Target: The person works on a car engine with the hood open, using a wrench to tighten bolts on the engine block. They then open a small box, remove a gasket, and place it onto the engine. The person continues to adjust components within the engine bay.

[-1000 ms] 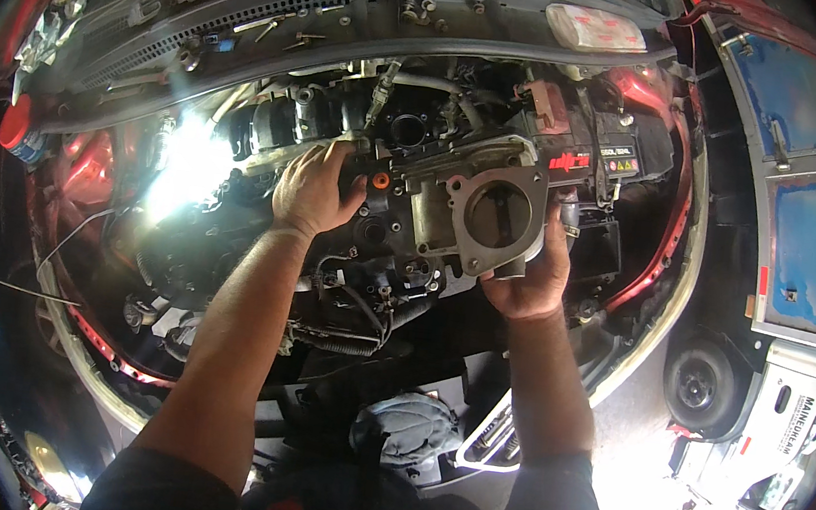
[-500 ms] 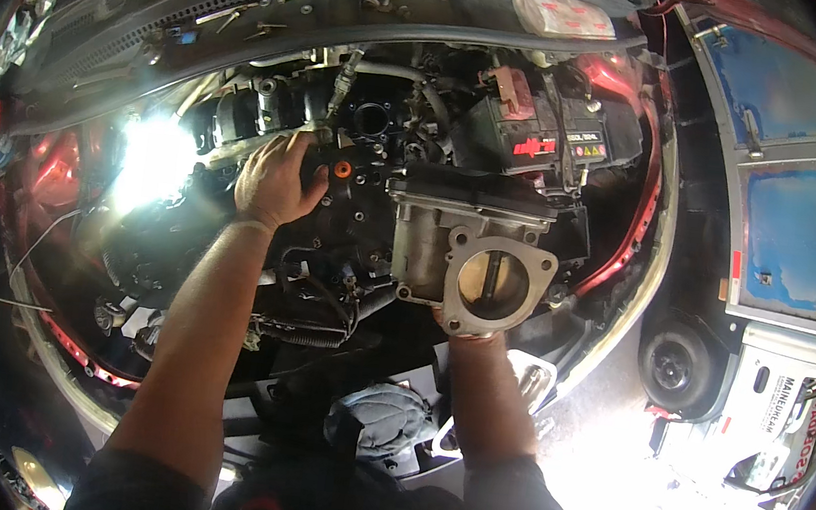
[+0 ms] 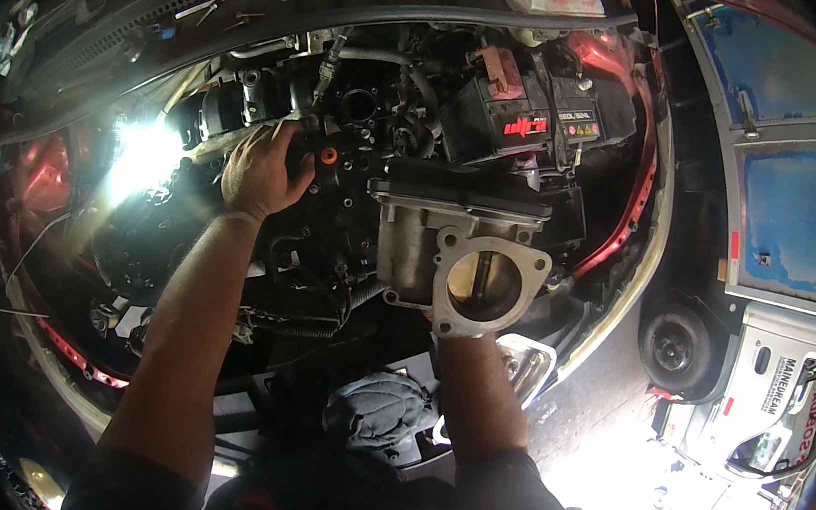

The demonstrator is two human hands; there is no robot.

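Note:
My right hand [image 3: 440,327], mostly hidden behind and under it, holds up a metal throttle body [image 3: 404,247]. Its round bore with a brass-coloured butterfly plate [image 3: 473,281] and a flange with bolt holes faces me; a black cover tops it. My left hand [image 3: 261,173] rests on the engine [image 3: 322,210], beside the black intake manifold [image 3: 244,100]. Its thumb stands apart and the fingers reach forward, their tips partly out of sight. An orange ring [image 3: 330,155] sits just right of that thumb. Beyond it is a round dark opening [image 3: 358,105] in the engine.
A black battery [image 3: 544,119] with a red terminal cover stands at the far right of the bay. A bright lamp [image 3: 145,160] glares at left. Small loose parts lie on the cowl [image 3: 204,15]. A dark cloth [image 3: 378,411] lies at the front edge. A truck [image 3: 758,365] stands on the right.
The view has shifted slightly, so the engine bay sits a little higher and further left in the picture. Both hands keep their places, the right one still holding the throttle body.

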